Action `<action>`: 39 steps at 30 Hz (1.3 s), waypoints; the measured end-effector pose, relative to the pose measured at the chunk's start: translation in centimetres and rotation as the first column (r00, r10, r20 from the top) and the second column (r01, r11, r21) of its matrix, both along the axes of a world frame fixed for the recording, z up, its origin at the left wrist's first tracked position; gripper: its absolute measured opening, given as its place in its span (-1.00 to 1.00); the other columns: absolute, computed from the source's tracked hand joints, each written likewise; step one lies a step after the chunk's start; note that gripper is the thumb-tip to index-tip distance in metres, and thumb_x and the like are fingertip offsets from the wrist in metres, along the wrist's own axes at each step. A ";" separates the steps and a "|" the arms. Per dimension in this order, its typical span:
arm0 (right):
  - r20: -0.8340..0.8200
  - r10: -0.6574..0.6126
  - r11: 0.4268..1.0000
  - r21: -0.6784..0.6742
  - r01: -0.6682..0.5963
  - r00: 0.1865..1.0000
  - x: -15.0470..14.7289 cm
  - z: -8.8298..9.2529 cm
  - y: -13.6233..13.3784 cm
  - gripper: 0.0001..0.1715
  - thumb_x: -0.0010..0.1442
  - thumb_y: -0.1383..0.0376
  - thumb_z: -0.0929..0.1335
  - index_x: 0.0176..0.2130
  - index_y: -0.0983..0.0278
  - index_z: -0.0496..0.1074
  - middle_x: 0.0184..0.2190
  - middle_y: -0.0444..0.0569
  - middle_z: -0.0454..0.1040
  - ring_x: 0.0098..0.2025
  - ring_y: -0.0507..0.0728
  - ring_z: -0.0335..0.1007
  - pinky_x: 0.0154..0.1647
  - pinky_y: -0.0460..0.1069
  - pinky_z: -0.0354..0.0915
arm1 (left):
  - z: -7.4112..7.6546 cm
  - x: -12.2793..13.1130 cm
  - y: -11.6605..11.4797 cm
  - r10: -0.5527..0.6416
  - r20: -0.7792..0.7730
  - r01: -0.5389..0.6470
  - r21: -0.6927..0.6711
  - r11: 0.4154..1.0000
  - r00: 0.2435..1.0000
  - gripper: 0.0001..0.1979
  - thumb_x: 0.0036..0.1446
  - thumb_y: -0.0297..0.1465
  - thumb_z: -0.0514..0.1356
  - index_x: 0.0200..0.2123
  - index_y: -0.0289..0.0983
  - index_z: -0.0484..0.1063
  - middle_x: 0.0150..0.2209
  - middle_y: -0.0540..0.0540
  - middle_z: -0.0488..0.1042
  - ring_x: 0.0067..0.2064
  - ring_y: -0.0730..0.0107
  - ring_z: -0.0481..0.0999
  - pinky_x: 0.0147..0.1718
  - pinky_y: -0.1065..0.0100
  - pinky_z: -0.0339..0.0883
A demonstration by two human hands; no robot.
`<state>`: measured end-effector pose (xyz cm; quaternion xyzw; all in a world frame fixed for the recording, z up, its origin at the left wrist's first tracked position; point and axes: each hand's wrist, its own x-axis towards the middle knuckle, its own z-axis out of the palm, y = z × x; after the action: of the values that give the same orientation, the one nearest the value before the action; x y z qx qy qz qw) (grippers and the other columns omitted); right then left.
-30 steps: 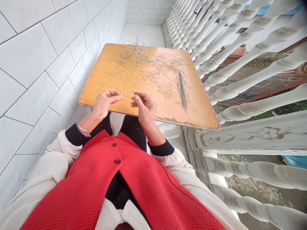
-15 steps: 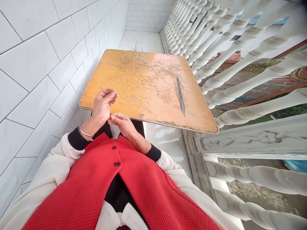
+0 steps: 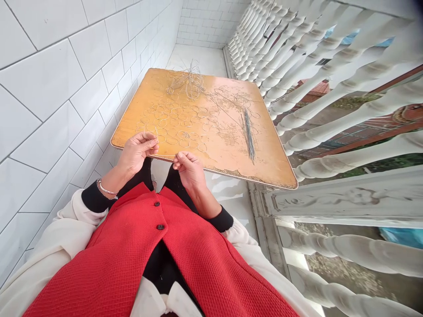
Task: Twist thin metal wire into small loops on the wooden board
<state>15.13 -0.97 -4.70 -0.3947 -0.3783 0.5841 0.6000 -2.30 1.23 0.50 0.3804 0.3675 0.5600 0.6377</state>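
"When you looked at the left hand [image 3: 134,156], what did its fingers [image 3: 147,141] have?"

"They were curled, with the thumb close against them, near the board's edge. The right hand's [image 3: 188,169] fingers [image 3: 182,159] were pinched in the same way. If either held a wire, it was too fine to tell."

"And around them?"

"Wire rings [image 3: 172,119] lay in rows just beyond the fingertips, across a worn orange tabletop [image 3: 218,152] (its finish was peeling along the near edge)."

"How much was done?"

"Many rings were laid out, and a tangle of wire [image 3: 189,81] sat at the far end. A bundle of straight wires [image 3: 249,136] remained."

"Any writing?"

"None that I could read."
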 end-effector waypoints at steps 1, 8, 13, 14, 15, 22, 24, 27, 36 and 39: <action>-0.040 -0.027 1.000 0.002 0.027 0.999 -0.3 -0.2 0.0 -0.67 -0.09 0.07 0.55 -0.48 0.20 0.46 -0.52 -0.18 0.46 -0.54 -0.05 0.30 -0.47 -0.11 0.35 | -0.2 0.2 -0.1 0.026 0.030 -0.026 -0.002 1.000 0.999 -0.78 -0.10 -0.49 0.41 -0.41 -0.28 0.41 -0.49 0.10 0.44 -0.45 0.61 0.47 -0.37 0.48 0.39; 0.002 -0.088 0.994 0.070 0.088 0.996 -1.7 -1.0 -0.3 -0.61 0.06 -0.07 0.44 -0.26 0.15 0.48 -0.14 -0.03 0.57 -0.18 0.08 0.51 -0.03 0.06 0.46 | -1.2 1.4 -0.3 0.096 0.093 -0.093 -0.028 0.995 0.991 -0.80 -0.03 -0.48 0.38 -0.39 -0.27 0.40 -0.45 0.09 0.45 -0.42 0.62 0.49 -0.32 0.47 0.40; 0.234 -0.004 0.992 0.123 -0.026 0.972 -0.8 -0.3 -0.3 -0.56 0.20 -0.10 0.34 -0.15 0.14 0.50 -0.34 -0.08 0.58 -0.22 0.09 0.54 -0.10 0.06 0.46 | -1.2 1.0 -0.6 -0.011 0.017 0.012 -0.032 0.999 1.000 -0.78 -0.13 -0.48 0.41 -0.44 -0.30 0.42 -0.50 0.08 0.46 -0.47 0.59 0.47 -0.39 0.45 0.38; 0.302 0.022 0.989 0.130 -0.064 0.953 -0.6 0.0 -0.3 -0.57 0.20 -0.09 0.34 -0.14 0.15 0.52 -0.38 -0.09 0.57 -0.27 0.09 0.53 -0.13 0.04 0.45 | -1.2 0.9 -0.7 -0.039 -0.009 0.039 -0.026 0.999 0.999 -0.79 -0.14 -0.48 0.41 -0.44 -0.30 0.43 -0.50 0.07 0.47 -0.48 0.57 0.47 -0.40 0.43 0.38; 0.377 0.045 0.985 0.139 -0.105 0.925 -0.3 0.3 -0.2 -0.57 0.21 -0.07 0.34 -0.14 0.16 0.53 -0.42 -0.10 0.57 -0.32 0.08 0.52 -0.17 0.03 0.44 | -1.3 0.9 -0.7 -0.064 -0.036 0.063 -0.016 0.998 0.997 -0.79 -0.15 -0.47 0.41 -0.45 -0.31 0.44 -0.51 0.05 0.47 -0.49 0.56 0.47 -0.40 0.42 0.38; 0.873 -0.174 0.905 0.324 -0.275 0.456 0.1 1.7 0.0 -0.67 0.34 0.27 0.21 -0.14 0.21 0.55 -0.39 -0.01 0.56 -0.27 0.16 0.47 -0.15 0.06 0.33 | -1.7 0.5 -0.8 -0.142 -0.203 0.159 0.070 0.985 0.969 -0.89 -0.10 -0.54 0.35 -0.48 -0.33 0.46 -0.54 0.04 0.44 -0.52 0.58 0.41 -0.42 0.41 0.34; 0.916 -0.233 0.889 0.338 -0.311 0.327 -0.2 1.8 -0.2 -0.65 0.33 0.33 0.18 -0.14 0.25 0.53 -0.34 0.04 0.56 -0.25 0.18 0.45 -0.18 0.05 0.30 | -1.8 0.4 -0.7 -0.157 -0.240 0.176 0.059 0.983 0.958 -0.89 -0.09 -0.56 0.34 -0.48 -0.33 0.45 -0.54 0.04 0.43 -0.53 0.58 0.40 -0.43 0.41 0.33; 0.948 -0.266 0.897 0.309 -0.316 0.175 -0.7 1.7 -0.5 -0.64 0.33 0.35 0.17 -0.10 0.30 0.51 -0.29 0.11 0.55 -0.28 0.18 0.43 -0.27 0.02 0.24 | -1.9 0.4 -0.6 -0.180 -0.286 0.202 0.052 0.978 0.941 -0.89 -0.06 -0.60 0.29 -0.48 -0.33 0.42 -0.55 0.04 0.42 -0.53 0.58 0.39 -0.42 0.40 0.32; 0.911 -0.088 0.924 0.225 -0.308 0.402 -0.7 0.8 -0.1 -0.65 0.28 0.37 0.22 -0.07 0.29 0.52 -0.37 0.00 0.55 -0.37 0.09 0.43 -0.27 0.00 0.29 | -1.7 0.4 -0.7 -0.120 -0.407 0.174 0.099 0.980 0.905 -0.88 -0.05 -0.63 0.24 -0.42 -0.33 0.43 -0.48 0.06 0.45 -0.44 0.58 0.45 -0.34 0.44 0.35; 0.600 0.068 0.970 0.147 -0.194 0.797 -0.2 -0.3 0.0 -0.63 0.21 0.21 0.36 0.01 0.23 0.49 -0.40 -0.11 0.56 -0.42 0.03 0.43 -0.26 0.00 0.38 | -1.8 0.5 -0.5 -0.077 -0.339 0.118 0.104 0.988 0.938 -0.90 -0.04 -0.58 0.28 -0.41 -0.33 0.43 -0.45 0.05 0.46 -0.43 0.59 0.45 -0.32 0.43 0.37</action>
<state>14.92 -1.01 -5.03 -0.4669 -0.6293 0.4313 0.4471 -1.76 0.73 -1.26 0.5262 0.4159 0.4764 0.5685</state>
